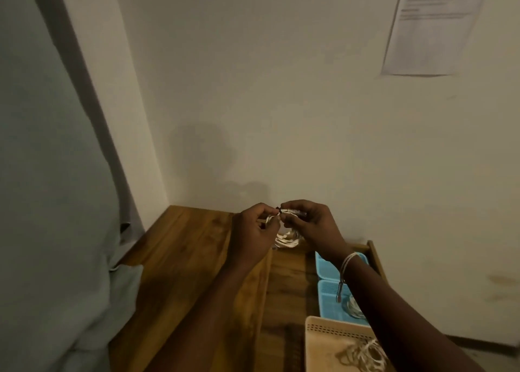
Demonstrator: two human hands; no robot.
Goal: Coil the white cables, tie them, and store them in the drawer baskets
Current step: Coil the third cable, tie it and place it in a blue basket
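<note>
where both hands meet, a looped white cable point(287, 238) hangs.

- Your wooden counter point(180, 262) runs from the wall corner toward you, its grain lengthwise.
- Just right of it, the open drawer point(288, 281) carries three baskets in a row along its right side.
- The far blue basket point(323, 267) and the middle blue basket point(327, 298) touch; a coiled white cable point(355, 307) lies in the middle one.
- The near beige basket point(332, 343) holds another pale coil point(365, 353).
- Whether the white coil point(287, 241) beneath your hands rests on anything, you cannot tell.
</note>
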